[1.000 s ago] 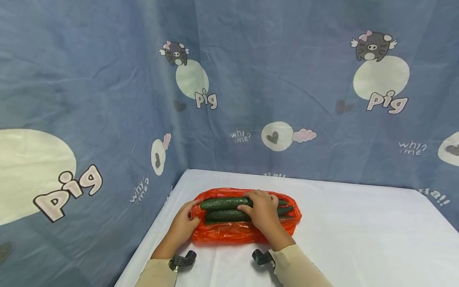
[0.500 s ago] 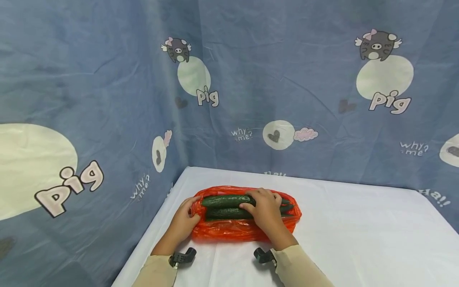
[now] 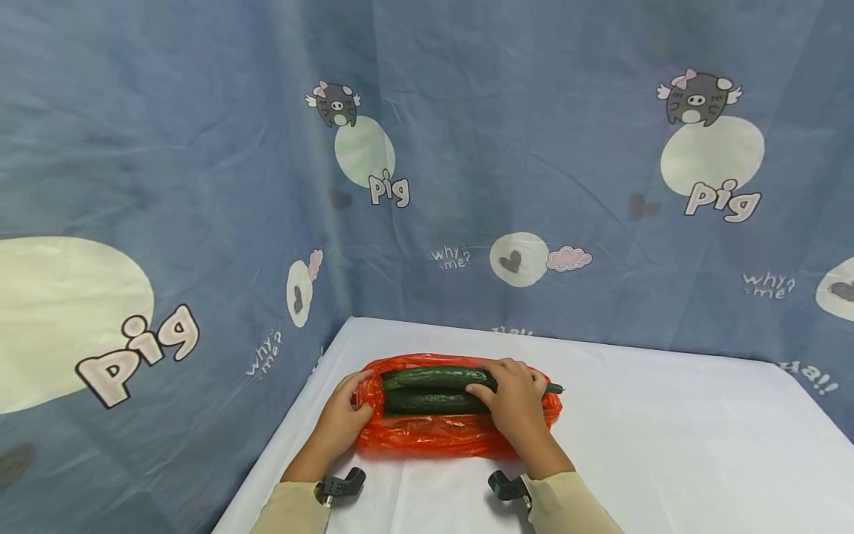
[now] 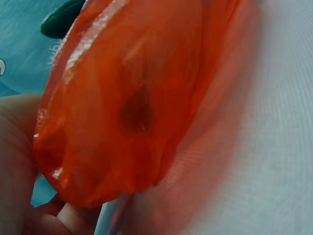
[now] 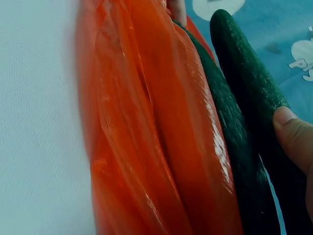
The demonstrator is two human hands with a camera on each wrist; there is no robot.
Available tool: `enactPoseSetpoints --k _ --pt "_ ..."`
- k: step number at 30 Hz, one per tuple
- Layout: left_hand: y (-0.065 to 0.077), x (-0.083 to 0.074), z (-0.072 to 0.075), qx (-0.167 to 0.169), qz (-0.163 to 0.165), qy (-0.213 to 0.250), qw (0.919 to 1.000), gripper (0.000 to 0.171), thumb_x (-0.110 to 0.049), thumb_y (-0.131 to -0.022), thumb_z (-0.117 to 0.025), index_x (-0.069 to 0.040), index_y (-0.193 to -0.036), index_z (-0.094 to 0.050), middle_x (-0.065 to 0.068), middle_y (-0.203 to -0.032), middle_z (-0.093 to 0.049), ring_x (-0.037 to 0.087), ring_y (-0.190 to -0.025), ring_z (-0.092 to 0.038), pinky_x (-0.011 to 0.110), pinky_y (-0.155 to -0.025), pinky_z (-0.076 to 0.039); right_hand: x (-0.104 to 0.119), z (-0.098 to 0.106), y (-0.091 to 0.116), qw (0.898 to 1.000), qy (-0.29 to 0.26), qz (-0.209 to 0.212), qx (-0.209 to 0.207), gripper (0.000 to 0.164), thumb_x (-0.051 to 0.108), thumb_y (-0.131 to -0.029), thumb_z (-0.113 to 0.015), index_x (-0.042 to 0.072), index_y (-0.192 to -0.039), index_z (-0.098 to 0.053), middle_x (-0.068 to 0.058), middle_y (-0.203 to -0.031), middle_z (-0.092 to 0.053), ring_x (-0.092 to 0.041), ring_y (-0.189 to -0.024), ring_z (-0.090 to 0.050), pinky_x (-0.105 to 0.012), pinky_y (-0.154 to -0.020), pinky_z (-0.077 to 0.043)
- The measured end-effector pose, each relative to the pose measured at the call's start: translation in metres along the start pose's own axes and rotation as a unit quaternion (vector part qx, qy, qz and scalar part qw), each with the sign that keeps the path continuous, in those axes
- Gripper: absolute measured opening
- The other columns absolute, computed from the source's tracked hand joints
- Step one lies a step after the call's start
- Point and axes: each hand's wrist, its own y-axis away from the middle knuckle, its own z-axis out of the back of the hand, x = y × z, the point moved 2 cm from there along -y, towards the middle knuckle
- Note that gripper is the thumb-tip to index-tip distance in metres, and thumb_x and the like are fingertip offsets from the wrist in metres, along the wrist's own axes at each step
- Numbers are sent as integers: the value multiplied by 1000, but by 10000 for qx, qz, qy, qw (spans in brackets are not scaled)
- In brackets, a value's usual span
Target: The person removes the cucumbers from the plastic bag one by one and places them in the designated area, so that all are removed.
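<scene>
A red plastic bag [image 3: 434, 436] lies on the white table, its mouth spread around dark green cucumbers. My right hand [image 3: 512, 400] grips the upper cucumber [image 3: 430, 377] near its right part, the thumb on the near side; its stem end pokes out past the bag's right side. In the right wrist view this gripped cucumber [image 5: 244, 63] stands slightly apart from a second cucumber [image 5: 225, 112] lying in the bag. My left hand [image 3: 339, 421] holds the bag's left end between thumb and fingers. Any cucumbers deeper in the bag are hidden.
The white-covered table [image 3: 667, 437] stretches off to the right. A blue curtain [image 3: 574, 163] with pig prints hangs behind the table and along its left side. Dark wrist-worn devices [image 3: 343, 483] sit at both cuffs.
My right hand has moved right with the upper cucumber, whose left end has shifted right and whose stem end now sticks out past the bag. My left hand stays at the bag's left end.
</scene>
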Motion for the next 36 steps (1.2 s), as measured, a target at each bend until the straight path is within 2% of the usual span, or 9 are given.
enactPoseSetpoints --k 8,18,36 --pt "-3 -1 -2 55 8 -35 10000 67 5 -87 -59 -8 -152 -51 14 -155 -48 31 -132 -55 48 -107 -52 -15 12 4 9997 137 -49 -178 46 45 -83 -85 27 -123 -76 0 -116 -72 -28 -115 -62 -61 -103 -32" --pt "-1 -4 0 43 -7 -103 9999 67 4 -87 -60 -8 -152 -51 16 -154 -48 31 -124 -59 42 -98 -56 -37 28 13 9994 171 -211 -227 47 44 -84 -84 23 -125 -75 -3 -119 -72 -30 -118 -60 -61 -103 -29" --pt "-1 -1 1 186 58 -92 9998 67 4 -89 -58 -9 -154 -49 15 -157 -46 32 -131 -55 49 -108 -51 -84 53 27 9977 188 -565 -321 41 40 -86 -84 19 -120 -74 -7 -120 -71 -34 -120 -58 -62 -101 -27"
